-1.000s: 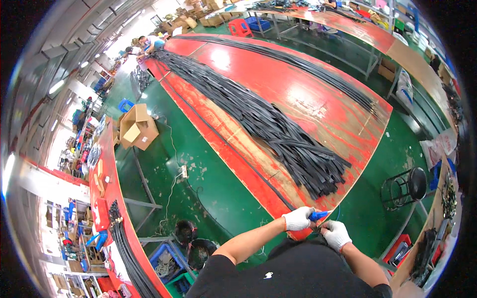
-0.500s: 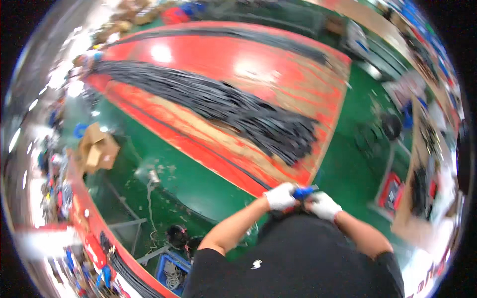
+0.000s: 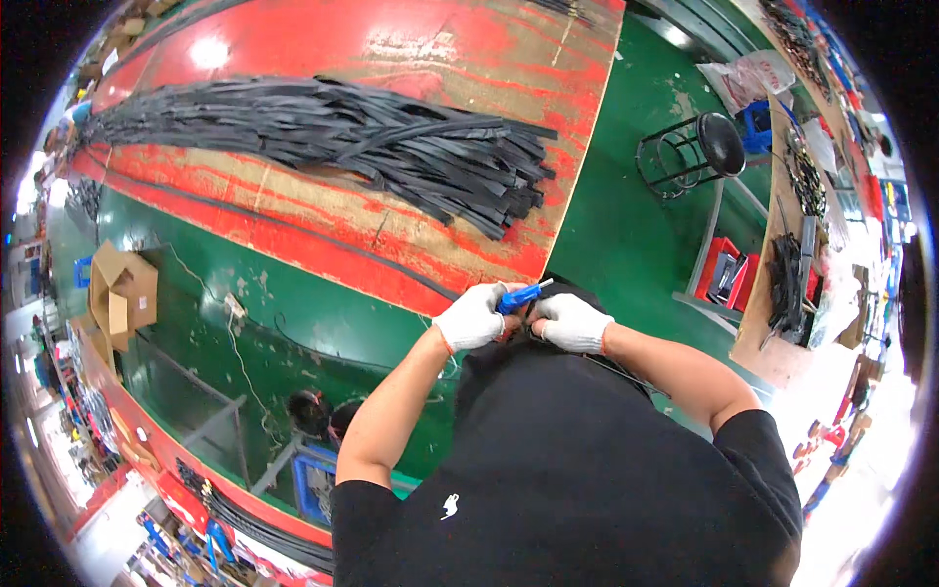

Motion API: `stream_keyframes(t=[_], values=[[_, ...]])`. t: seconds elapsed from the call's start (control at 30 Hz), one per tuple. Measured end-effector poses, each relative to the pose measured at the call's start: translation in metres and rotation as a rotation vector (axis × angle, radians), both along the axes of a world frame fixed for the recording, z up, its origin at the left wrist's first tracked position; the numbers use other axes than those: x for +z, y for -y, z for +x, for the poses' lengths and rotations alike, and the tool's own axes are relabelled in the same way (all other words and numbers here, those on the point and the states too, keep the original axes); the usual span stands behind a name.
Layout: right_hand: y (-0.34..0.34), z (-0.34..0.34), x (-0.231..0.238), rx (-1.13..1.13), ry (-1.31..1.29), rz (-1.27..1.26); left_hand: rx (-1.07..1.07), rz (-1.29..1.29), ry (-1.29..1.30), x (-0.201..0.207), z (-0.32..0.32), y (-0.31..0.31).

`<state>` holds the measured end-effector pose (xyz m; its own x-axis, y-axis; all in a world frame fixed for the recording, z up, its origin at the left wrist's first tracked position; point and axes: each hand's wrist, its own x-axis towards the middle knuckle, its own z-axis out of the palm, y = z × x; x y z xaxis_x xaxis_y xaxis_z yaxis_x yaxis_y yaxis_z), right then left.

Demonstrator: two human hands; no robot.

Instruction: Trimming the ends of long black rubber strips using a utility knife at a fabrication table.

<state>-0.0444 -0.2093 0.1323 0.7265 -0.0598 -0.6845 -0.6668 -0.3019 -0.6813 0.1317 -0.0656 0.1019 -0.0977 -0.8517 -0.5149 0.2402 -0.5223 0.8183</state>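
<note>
While we look down along our two arms, we see our left grip [image 3: 471, 319], in a white glove, closed around a blue tool [image 3: 518, 298], whose pale tip points to the right and slightly away from us. Just beside it, our right grip [image 3: 575, 323], also gloved in white, keeps a half-closed form with curled fingers; we cannot tell what it has hold of, because the space between both grips is dark and partly hidden. Both are in front of our black shirt [image 3: 567, 460], near the corner of a worn red desk [image 3: 293, 235]. On this desk a single black strip [image 3: 352, 248] runs from the far left until near the left grip. Beyond the grips, toward the left, lies a thick bundle of black strips [image 3: 293, 122]. Well apart to the right of the right grip, we see a black stool [image 3: 721, 145] and a red bin [image 3: 724, 274].
</note>
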Motion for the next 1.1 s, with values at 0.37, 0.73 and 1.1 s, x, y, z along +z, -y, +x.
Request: stream_keyframes(t=[0.37, 0.73, 1.1], values=[[0.065, 0.043, -0.038, 0.365, 0.065, 0.203, 0.585, 0.138, 0.603, 0.030, -0.014, -0.017], [0.094, 0.100, -0.046, 0.515, 0.003, 0.241, 0.955, 0.359, 0.340, 0.020, -0.080, 0.015], [0.091, 0.127, -0.031, 0.604, 0.046, 0.293, 0.824, 0.360, 0.674, 0.047, -0.057, 0.020]])
